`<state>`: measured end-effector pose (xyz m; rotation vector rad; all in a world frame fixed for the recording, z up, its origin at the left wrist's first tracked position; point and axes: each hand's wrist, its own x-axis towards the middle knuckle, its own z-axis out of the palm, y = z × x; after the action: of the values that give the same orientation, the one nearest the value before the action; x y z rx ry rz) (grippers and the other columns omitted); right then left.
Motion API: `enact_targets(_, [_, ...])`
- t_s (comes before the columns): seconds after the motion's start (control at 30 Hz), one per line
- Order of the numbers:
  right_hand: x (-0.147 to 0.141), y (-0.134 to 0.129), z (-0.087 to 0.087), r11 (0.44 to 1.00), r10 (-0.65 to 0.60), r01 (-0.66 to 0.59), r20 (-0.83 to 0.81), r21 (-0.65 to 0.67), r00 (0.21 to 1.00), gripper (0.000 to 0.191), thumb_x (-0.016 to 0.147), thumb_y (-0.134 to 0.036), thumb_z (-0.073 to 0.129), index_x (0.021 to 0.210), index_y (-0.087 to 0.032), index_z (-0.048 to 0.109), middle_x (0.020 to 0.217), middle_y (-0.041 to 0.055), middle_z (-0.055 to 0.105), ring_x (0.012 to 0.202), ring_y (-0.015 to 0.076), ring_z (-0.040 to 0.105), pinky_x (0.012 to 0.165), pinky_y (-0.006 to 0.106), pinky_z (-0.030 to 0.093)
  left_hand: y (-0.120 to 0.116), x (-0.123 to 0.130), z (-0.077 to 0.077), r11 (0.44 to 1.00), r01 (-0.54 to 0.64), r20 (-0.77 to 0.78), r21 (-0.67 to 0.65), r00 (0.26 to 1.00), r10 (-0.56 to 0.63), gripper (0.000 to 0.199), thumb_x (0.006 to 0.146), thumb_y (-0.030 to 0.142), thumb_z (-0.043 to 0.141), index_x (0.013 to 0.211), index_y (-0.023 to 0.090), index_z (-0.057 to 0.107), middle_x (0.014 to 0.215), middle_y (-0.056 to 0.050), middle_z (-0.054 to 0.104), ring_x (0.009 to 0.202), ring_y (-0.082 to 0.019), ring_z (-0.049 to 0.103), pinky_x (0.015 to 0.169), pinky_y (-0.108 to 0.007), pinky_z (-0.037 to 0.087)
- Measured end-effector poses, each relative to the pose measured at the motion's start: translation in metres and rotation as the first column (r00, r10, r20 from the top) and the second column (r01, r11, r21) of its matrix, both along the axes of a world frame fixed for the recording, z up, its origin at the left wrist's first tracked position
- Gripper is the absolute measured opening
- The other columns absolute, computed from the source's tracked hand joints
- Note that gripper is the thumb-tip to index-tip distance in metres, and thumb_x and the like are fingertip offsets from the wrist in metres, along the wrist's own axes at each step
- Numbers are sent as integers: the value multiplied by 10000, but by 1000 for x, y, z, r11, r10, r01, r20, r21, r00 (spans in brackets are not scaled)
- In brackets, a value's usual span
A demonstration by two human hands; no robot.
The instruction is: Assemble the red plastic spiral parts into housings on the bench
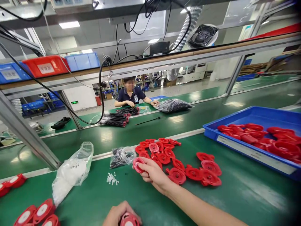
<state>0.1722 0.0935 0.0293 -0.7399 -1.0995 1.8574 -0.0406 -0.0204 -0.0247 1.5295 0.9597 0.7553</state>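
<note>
My right hand (152,174) pinches a round red plastic part (138,165) above the green mat, left of a spread of similar red parts (177,175). Down at the bottom edge, my left hand (118,215) is wrapped round a red part with a white disc (129,219), partly cut off by the frame. Small white pieces (112,178) lie in a loose pile between the hands and a clear bag of white pieces (69,175). Behind them rests a clear bag with black pieces (121,157).
A blue tray (254,153) of red parts stands at the right. Red parts with white discs (43,209) lie at the lower left. Across the bench, a person (131,94) sits by bundled black cables (115,119). A metal post (30,135) rises at the left.
</note>
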Motion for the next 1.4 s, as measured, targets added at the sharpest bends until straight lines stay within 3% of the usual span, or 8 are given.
enact_targets(0.17, [-4, -9, -4, 998, 32, -33, -28, -56, 999, 366, 760, -418, 810, 955, -142, 670, 853, 30, 626, 512, 30, 318, 434, 171, 148, -6, 9, 13, 985, -160, 269, -58, 948, 170, 616, 703, 468, 919, 850, 260, 358, 794, -8, 711, 715, -182, 688, 692, -275, 508])
enact_targets(0.4, [-4, -23, -1, 963, 254, -267, -194, -43, 947, 608, 639, -101, 747, 1233, -201, 660, 984, 45, 654, 787, 137, 587, 560, 198, 454, -7, -4, 18, 880, -472, 180, -50, 863, 473, 605, 734, 400, 891, 1192, 225, 536, 990, -25, 664, 805, -157, 623, 722, -254, 489])
enact_targets(0.53, [-7, -30, -9, 942, 336, -332, -116, 54, 935, 709, 770, -252, 840, 1411, -245, 539, 1142, 71, 610, 865, 163, 630, 611, 236, 516, -4, -4, 30, 892, -451, 70, 39, 891, 448, 331, 764, 345, 837, 961, 179, 629, 922, -39, 690, 847, -192, 638, 787, -288, 504])
enact_targets(0.67, [-11, -42, -20, 923, 267, -299, 158, 241, 951, 528, 907, -410, 760, 1348, -227, 537, 1095, 70, 608, 777, 147, 607, 594, 246, 491, -1, 1, 36, 884, -468, 15, -10, 884, 468, 311, 729, 257, 821, 763, 205, 516, 648, 56, 591, 578, -115, 513, 584, -236, 419])
enact_targets(0.73, [-11, -49, -22, 858, 131, -269, 319, 438, 939, 430, 937, -356, 719, 1322, -238, 567, 1111, 76, 610, 778, 151, 596, 638, 274, 508, -1, 3, 37, 872, -489, 14, -25, 872, 489, 337, 710, 238, 828, 748, 210, 495, 608, 82, 549, 540, -97, 459, 548, -224, 381])
enact_targets(0.83, [-10, -59, -23, 640, -42, -286, 404, 713, 914, 479, 940, -274, 688, 1399, -285, 553, 1361, 123, 533, 797, 160, 598, 722, 335, 552, -3, 5, 38, 881, -473, 52, 18, 880, 472, 283, 698, 193, 825, 824, 179, 572, 744, 35, 652, 653, -121, 538, 631, -232, 442])
enact_targets(1.03, [-14, -69, -21, 390, -116, -365, 438, 846, 891, 575, 950, -266, 666, 1485, -289, 457, 1422, 149, 522, 843, 194, 631, 769, 357, 571, -7, 5, 32, 864, -489, -60, 119, 865, 497, 220, 731, 116, 712, 736, 197, 508, 690, 69, 539, 630, -100, 457, 591, -212, 395])
enact_targets(1.4, [-16, -69, -19, 371, -103, -405, 470, 836, 876, 577, 971, -315, 661, 1509, -258, 459, 1445, 160, 535, 1143, 270, 656, 861, 360, 583, -10, 6, 25, 883, -464, -7, 72, 885, 465, 281, 726, 87, 702, 757, 215, 454, 684, 80, 532, 626, -94, 458, 573, -204, 372])
